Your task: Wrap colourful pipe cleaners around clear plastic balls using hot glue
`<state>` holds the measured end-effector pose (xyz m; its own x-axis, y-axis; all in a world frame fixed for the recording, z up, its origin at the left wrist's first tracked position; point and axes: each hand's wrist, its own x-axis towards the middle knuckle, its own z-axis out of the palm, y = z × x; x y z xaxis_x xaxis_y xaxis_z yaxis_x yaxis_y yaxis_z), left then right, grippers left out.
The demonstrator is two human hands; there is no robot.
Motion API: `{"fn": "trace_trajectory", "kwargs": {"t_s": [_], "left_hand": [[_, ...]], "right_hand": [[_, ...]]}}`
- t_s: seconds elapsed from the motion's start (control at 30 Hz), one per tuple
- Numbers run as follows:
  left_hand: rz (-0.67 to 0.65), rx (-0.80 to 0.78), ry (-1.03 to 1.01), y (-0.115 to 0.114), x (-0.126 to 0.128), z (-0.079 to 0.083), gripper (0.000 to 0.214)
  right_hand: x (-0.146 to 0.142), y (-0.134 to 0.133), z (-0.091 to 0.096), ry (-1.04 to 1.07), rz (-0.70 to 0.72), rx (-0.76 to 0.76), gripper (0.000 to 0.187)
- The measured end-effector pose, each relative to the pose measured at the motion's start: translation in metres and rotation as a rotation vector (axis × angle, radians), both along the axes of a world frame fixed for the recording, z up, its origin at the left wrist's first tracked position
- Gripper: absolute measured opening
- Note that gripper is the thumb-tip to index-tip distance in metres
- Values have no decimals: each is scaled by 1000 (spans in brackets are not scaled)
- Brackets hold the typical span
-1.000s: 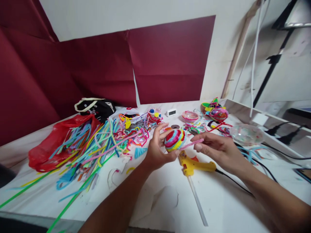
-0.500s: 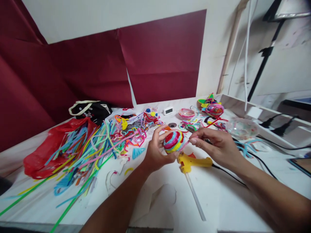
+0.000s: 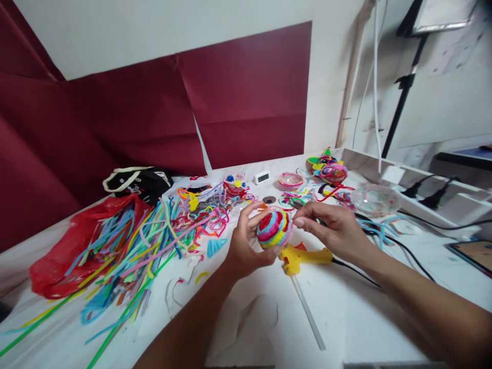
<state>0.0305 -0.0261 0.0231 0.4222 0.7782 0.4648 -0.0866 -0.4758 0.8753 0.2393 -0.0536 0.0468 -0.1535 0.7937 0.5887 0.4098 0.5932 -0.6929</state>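
My left hand (image 3: 246,238) is wrapped around a ball (image 3: 274,229) covered in coiled pipe cleaners, striped red, blue, yellow and pink. Thumb and fingertips of my right hand (image 3: 326,225) pinch together at the ball's right edge, on the end of a pink pipe cleaner (image 3: 291,231) that is mostly hidden there. Below the ball a yellow glue gun (image 3: 305,257) lies on the table, a clear glue stick (image 3: 307,310) jutting from it toward me.
Many loose pipe cleaners (image 3: 154,251) spill from a red plastic bag (image 3: 57,261) on the left. Finished-looking figures (image 3: 235,185), a small digital clock (image 3: 262,178) and clear bowls (image 3: 376,200) stand behind. Black cables (image 3: 411,251) run along the right, near a phone (image 3: 472,255).
My right fingertips have come closer to the ball, so less pink pipe cleaner shows between them. The ball has turned slightly in my left hand. The whole view has shifted a little.
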Motion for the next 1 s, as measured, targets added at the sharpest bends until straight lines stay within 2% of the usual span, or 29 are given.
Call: {"fn": "trace_trajectory", "kwargs": {"t_s": [0.27, 0.47, 0.73, 1.0], "left_hand": [[-34, 46, 15, 0, -2, -1, 84], [-54, 53, 13, -1, -2, -1, 84], [-72, 99, 34, 0, -1, -1, 87], [-127, 161, 93, 2, -4, -4, 89]], "right_hand": [[-1, 0, 0, 84, -9, -114, 19], [0, 0, 1, 143, 64, -191, 18], [2, 2, 1, 209, 77, -255, 23], [3, 2, 6, 398, 185, -533, 31]]}}
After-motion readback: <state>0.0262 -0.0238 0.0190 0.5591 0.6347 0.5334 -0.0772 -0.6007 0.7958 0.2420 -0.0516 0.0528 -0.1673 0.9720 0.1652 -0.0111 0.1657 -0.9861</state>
